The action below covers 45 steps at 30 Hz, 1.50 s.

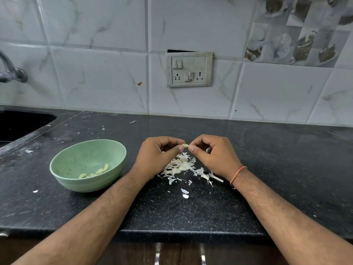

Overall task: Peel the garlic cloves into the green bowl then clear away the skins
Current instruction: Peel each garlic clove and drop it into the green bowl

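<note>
Dark speckled counter [191,217] w/ tiled wall behind; at left, green bowl [65,165] already holds a few peeled cloves [99,171]. Left hand [158,155] and right hand [212,155] meet fingertip to fingertip, both curled tight & pinching one garlic clove [185,145] held above the skins [181,167]. Clove's long axis prob runs left-right between the thumbs; bowl lies nearer the left hand, so that hand likely makes the drop.

bowl [87,165] left of skins [181,167]
</note>
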Available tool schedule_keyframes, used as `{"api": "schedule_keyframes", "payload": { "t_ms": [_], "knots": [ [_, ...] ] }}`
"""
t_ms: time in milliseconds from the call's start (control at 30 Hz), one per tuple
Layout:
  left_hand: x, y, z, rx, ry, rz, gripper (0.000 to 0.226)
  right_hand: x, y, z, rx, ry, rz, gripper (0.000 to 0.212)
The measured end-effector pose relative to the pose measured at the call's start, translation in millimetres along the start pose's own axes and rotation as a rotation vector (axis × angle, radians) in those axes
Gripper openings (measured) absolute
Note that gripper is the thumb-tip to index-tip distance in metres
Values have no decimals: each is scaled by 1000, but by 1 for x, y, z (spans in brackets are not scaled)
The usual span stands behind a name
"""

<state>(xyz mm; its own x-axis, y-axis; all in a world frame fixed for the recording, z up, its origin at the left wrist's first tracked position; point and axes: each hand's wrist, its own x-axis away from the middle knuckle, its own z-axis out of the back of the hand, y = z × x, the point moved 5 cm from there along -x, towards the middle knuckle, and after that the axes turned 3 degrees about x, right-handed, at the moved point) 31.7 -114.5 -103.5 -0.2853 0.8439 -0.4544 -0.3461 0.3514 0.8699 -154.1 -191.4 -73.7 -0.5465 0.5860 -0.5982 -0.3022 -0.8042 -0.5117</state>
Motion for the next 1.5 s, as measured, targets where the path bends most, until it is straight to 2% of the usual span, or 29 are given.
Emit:
{"api": "schedule_keyframes", "payload": {
  "t_ms": [267, 500, 833, 933, 1067, 1133, 1233, 1500],
  "knots": [
    [-3, -11, -3, 114, -51, 119, 10, -2, 5, -3, -151, -90, -35, 4],
    [0, 0, -1, -61, 18, -26, 6, -1, 5, -4, -3, 5, -28, 12],
    [-2, -2, -5, 44, -36, -9, 15, 0, 4, -13, -53, -139, 63, 10],
    [-2, -2, -6, 25, -56, -21, 14, -1, 6, -12, -52, -125, 57, 11],
    [-3, -4, -2, 5, 5, -5, 11, -2, 10, -8, -64, -41, 0, 10],
    [-4, -6, 0, -15, 27, 7, 9, -2, 10, -6, -75, -13, -19, 19],
    [-3, -6, 1, -27, 35, 25, 8, -1, 7, -5, -69, 1, 10, 26],
    [-1, -2, -1, -64, 16, 21, 5, 0, -4, -9, -26, 22, 111, 23]
  ]
}}
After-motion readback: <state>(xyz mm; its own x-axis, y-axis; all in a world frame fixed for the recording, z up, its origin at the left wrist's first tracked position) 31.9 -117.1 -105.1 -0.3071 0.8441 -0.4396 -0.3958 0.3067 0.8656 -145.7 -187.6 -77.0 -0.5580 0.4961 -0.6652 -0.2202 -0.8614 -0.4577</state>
